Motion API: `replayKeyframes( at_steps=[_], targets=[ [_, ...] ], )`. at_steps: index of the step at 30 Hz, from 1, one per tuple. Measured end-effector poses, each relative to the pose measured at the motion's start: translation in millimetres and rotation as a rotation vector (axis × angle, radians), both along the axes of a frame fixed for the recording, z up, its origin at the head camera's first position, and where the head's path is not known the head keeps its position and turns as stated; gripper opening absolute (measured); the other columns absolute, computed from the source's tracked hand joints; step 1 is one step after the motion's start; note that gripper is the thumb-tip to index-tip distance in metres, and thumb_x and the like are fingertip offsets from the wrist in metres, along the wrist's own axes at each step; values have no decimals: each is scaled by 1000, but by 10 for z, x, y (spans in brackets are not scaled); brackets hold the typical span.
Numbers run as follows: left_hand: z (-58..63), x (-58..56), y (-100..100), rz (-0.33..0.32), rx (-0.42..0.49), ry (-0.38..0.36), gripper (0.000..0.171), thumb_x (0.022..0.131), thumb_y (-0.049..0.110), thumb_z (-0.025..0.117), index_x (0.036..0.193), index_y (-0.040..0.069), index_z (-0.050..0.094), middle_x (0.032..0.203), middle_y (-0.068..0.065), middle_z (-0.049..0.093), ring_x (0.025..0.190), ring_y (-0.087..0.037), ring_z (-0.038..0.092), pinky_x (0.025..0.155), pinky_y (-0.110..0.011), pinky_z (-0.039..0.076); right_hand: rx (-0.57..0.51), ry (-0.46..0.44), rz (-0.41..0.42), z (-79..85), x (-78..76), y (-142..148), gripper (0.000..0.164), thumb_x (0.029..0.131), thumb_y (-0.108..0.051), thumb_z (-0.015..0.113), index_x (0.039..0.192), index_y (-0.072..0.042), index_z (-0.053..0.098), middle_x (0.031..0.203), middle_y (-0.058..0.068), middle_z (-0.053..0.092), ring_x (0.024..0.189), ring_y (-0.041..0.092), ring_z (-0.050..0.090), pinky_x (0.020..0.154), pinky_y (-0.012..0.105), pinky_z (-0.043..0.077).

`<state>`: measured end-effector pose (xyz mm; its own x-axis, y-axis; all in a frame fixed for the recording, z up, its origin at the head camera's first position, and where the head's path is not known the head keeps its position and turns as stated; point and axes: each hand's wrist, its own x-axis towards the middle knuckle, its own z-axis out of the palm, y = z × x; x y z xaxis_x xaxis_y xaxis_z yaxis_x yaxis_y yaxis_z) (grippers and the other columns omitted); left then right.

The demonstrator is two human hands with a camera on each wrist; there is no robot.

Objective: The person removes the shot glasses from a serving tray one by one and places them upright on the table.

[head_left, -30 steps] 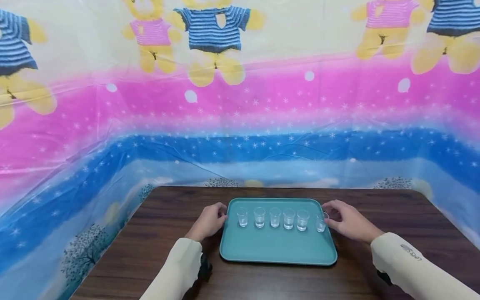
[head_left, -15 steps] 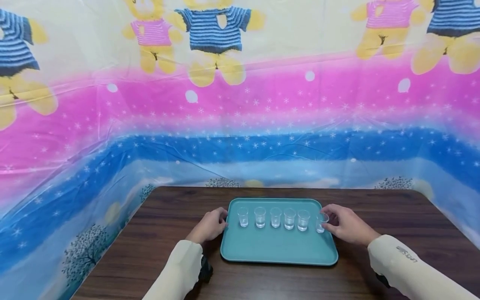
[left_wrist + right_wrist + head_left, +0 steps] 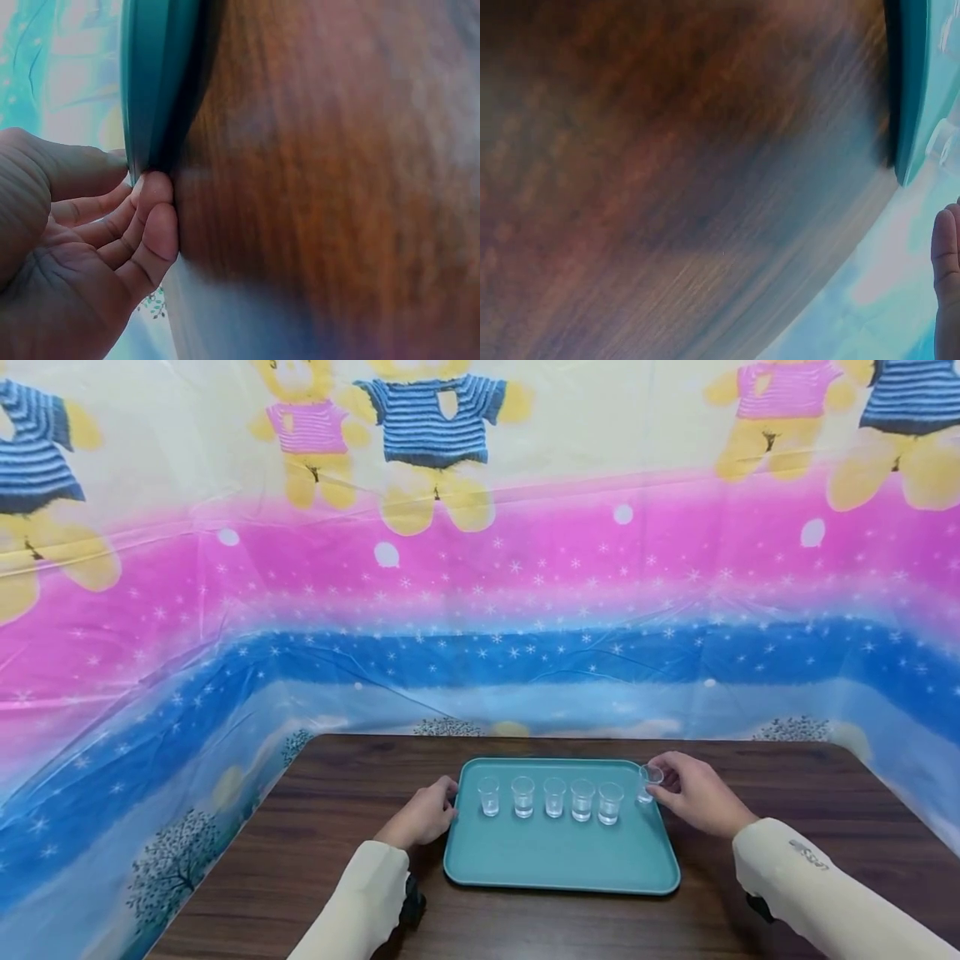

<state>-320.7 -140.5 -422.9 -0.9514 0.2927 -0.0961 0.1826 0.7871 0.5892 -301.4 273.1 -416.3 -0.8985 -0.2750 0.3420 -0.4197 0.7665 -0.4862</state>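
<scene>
A green tray lies on the table with several small clear shot glasses upright in a row, each with some clear liquid at the bottom. My left hand pinches the tray's left rim; the left wrist view shows the thumb on the rim and curled fingers against its side. At the tray's back right corner, my right hand holds another shot glass between thumb and fingers, raised from the row. Only a few fingers of that hand show in the right wrist view.
The dark wooden table extends around the tray on all sides. Behind and beside it hangs a patterned cloth with bears and snowflakes.
My right hand has lifted the rightmost shot glass and carried it backward, away from me, toward the tray's back right corner. My left hand has stayed at the left rim.
</scene>
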Motion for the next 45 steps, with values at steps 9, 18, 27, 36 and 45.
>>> replayKeyframes(
  at_steps=[9,18,27,36,45],
  targets=[
    [28,6,1,-15,-10,-18,34,97,5,52,130,1,43,91,-8,55,76,-18,55,66,-35,46,-19,-32,-76,2,-160,124,33,89,-10,66,117,3,56,101,13,59,87,24,59,69,41,51],
    [41,41,5,-10,-13,-14,34,97,5,51,130,2,43,91,-8,54,76,-18,54,66,-36,46,8,-18,-144,-35,-329,180,32,89,-7,64,116,8,54,98,19,59,84,29,60,66,43,51],
    [30,37,-6,-29,-10,-3,35,96,5,53,130,0,43,92,-8,53,76,-18,53,67,-36,45,20,-66,-172,-81,-372,171,35,89,-7,64,118,10,53,100,22,58,87,31,59,68,45,51],
    [28,39,-19,-31,0,-1,36,96,5,55,129,0,43,90,-8,53,75,-19,53,65,-36,45,20,-60,-170,-110,-393,189,38,88,-10,66,118,11,54,100,22,58,88,33,59,70,47,50],
    [-9,10,-33,-33,14,4,34,96,4,54,127,0,44,87,-7,52,72,-18,52,63,-35,45,54,14,-176,-54,-345,175,48,87,-13,68,125,11,51,116,30,50,104,44,49,80,57,43]
  ],
)
